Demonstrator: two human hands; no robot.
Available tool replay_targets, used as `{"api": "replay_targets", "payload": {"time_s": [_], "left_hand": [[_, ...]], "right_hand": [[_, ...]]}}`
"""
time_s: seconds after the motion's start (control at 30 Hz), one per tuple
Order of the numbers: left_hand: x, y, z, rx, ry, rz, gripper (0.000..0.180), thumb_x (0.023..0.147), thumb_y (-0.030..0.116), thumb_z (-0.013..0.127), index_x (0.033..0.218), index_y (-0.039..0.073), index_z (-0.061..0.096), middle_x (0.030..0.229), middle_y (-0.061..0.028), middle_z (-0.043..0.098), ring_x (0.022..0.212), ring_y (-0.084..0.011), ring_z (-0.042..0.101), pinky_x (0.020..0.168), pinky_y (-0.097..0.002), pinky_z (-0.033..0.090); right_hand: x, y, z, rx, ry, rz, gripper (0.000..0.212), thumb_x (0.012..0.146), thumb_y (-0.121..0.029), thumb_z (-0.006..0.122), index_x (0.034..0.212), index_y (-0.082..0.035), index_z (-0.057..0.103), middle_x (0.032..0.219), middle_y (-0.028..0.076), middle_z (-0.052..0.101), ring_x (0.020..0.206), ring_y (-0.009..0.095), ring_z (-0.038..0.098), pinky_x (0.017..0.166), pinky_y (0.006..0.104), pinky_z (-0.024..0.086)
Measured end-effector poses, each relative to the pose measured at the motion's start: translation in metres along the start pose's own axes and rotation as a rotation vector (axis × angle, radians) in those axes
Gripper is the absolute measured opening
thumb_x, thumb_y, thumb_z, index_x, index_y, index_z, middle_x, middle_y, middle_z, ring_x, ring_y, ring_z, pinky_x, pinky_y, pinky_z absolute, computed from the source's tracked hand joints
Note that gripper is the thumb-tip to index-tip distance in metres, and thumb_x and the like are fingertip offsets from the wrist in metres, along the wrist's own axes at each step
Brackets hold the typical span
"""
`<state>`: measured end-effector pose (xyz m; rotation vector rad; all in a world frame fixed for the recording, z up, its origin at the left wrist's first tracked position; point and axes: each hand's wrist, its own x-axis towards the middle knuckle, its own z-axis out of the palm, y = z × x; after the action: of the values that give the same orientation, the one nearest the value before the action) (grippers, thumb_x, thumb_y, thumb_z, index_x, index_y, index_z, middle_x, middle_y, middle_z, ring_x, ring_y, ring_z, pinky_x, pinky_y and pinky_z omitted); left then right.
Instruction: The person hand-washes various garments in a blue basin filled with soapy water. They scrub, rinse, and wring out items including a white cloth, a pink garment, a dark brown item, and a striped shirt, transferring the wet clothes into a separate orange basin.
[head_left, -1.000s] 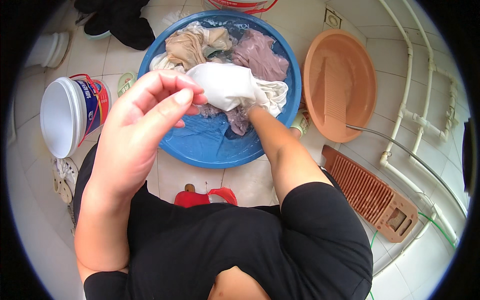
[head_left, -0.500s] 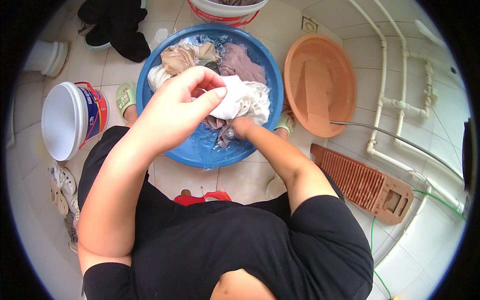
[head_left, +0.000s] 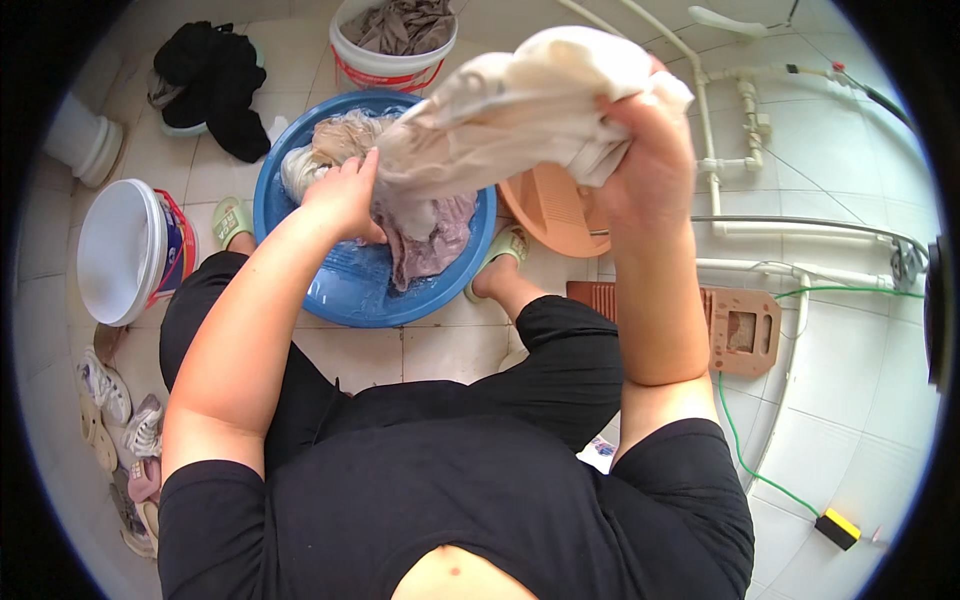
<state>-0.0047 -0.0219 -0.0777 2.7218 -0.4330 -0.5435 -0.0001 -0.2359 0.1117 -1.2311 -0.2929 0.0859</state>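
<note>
My right hand [head_left: 650, 150] is raised at the upper right, its fingers closed round one end of a wet white garment [head_left: 520, 110]. The garment stretches down to the left over the blue basin [head_left: 345, 310] and is blurred by motion. At its lower end is my left hand [head_left: 340, 195], fingers and thumb apart; whether it touches the cloth is hard to tell. Inside the basin lie a beige cloth [head_left: 345, 135] and a mauve garment [head_left: 440, 245] in water.
A white bucket [head_left: 395, 62] with brown cloth stands beyond the basin, another bucket [head_left: 120, 250] at left. An orange basin [head_left: 540, 205] and a brown washboard [head_left: 745, 330] lie at right. Black clothing [head_left: 210, 85] is at far left, shoes [head_left: 105, 390] near left, pipes [head_left: 705, 110] along the wall.
My right hand has come up out of the basin to the upper right, pulling the white garment with it. The left hand has lowered leftward, and its thumb and fingers have spread.
</note>
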Motion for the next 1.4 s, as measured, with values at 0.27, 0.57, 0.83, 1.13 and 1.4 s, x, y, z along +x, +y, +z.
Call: {"api": "replay_targets", "payload": {"time_s": [0.27,0.57,0.83,1.13,1.4], "left_hand": [[0.031,-0.002,-0.009,-0.852,0.53,0.15,0.09,0.067,0.026,0.072,0.136,0.004,0.02,0.127,-0.0203,0.043,0.117,-0.0294,0.044,0.096,-0.0352,0.036],[0.01,0.013,-0.03,-1.673,0.247,0.141,0.026,0.081,0.016,0.057,0.105,0.006,0.059,0.101,-0.0054,0.061,0.094,-0.0155,0.056,0.083,-0.0298,0.043],[-0.03,0.051,-0.017,-1.348,0.205,0.356,0.043,0.067,0.012,0.073,0.104,0.002,0.054,0.101,-0.0057,0.058,0.093,-0.013,0.054,0.085,-0.027,0.042],[-0.034,0.036,-0.02,-2.016,-0.08,0.232,0.036,0.082,0.019,0.059,0.114,0.006,0.047,0.111,-0.0064,0.054,0.101,-0.0136,0.052,0.09,-0.0291,0.04],[-0.006,0.008,-0.033,-2.162,0.032,0.18,0.047,0.09,0.033,0.039,0.128,0.006,0.038,0.119,-0.0086,0.051,0.109,-0.0189,0.05,0.094,-0.0347,0.039]], "right_hand": [[-0.012,-0.056,0.035,0.304,-0.008,-0.077,0.028,0.077,-0.004,0.043,0.103,0.004,0.052,0.096,0.014,0.06,0.089,0.025,0.06,0.078,0.0368,0.05],[-0.064,0.107,-0.117,0.065,0.367,0.352,0.042,0.082,-0.014,0.048,0.121,0.0,0.041,0.115,0.017,0.051,0.103,0.028,0.054,0.086,0.0461,0.047],[-0.078,0.221,-0.035,1.024,0.172,0.765,0.056,0.086,-0.051,0.035,0.126,-0.012,0.039,0.127,0.012,0.043,0.114,0.03,0.043,0.095,0.0467,0.034],[-0.026,0.185,-0.024,-0.871,-0.042,-0.032,0.043,0.085,-0.03,0.049,0.121,-0.008,0.045,0.115,0.009,0.052,0.1,0.023,0.051,0.09,0.0339,0.04],[-0.034,0.15,0.007,0.987,0.056,0.713,0.049,0.089,-0.041,0.041,0.127,-0.01,0.038,0.13,0.008,0.043,0.117,0.023,0.043,0.101,0.0401,0.033]]}}
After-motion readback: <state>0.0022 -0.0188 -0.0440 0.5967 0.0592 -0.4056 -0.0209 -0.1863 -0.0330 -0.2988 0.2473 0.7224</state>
